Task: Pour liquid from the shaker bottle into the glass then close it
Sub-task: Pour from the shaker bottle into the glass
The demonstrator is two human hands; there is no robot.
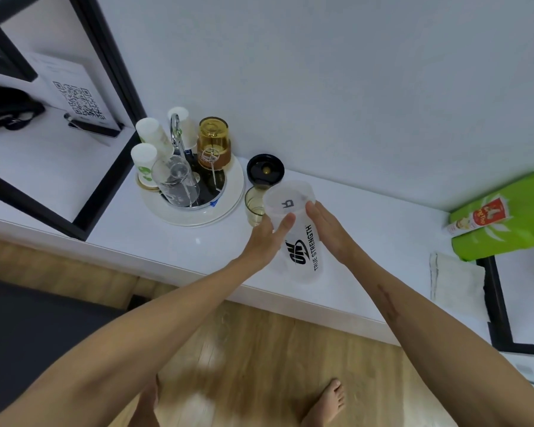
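Observation:
A translucent white shaker bottle (301, 232) with black "ON TRUE STRENGTH" print stands uncapped on the white counter (383, 241). My left hand (264, 238) grips its left side, thumb across the front. My right hand (327, 229) lies against its right side with fingers straight. Just left of the bottle's rim stands a small yellowish glass (254, 208), partly hidden by the bottle. The bottle's black lid (265, 171) lies upside down behind the glass, near the wall.
A round white tray (198, 208) to the left holds a wire rack with upturned paper cups, a clear glass and an amber glass (214, 143). A green bag (506, 214) and a white cloth (457, 282) sit at right. A black-framed shelf (59, 161) stands at left.

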